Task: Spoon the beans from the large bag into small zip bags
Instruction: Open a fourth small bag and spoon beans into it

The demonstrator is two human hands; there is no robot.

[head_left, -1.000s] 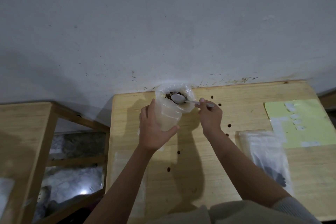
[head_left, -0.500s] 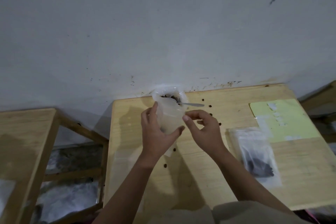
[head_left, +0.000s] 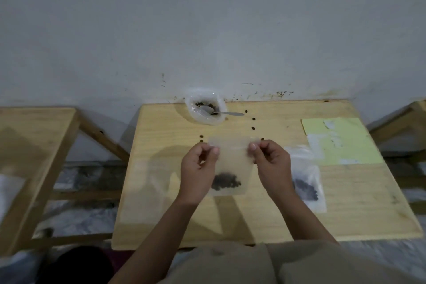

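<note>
Nearest the person, the left hand (head_left: pixel 200 163) and right hand (head_left: pixel 270 161) each pinch a top corner of a small zip bag (head_left: pixel 230 163), holding it upright above the table (head_left: pixel 161 191), likely so the beans (head_left: pixel 226 181) settle at its bottom and the mouth can be pressed closed. Just right of that bag, a filled zip bag (head_left: pixel 306 182) lies flat. Beyond it, loose beans dot the wood, and the large bag (head_left: pixel 205 109) sits at the far edge with the spoon (head_left: pixel 219 112) resting inside.
</note>
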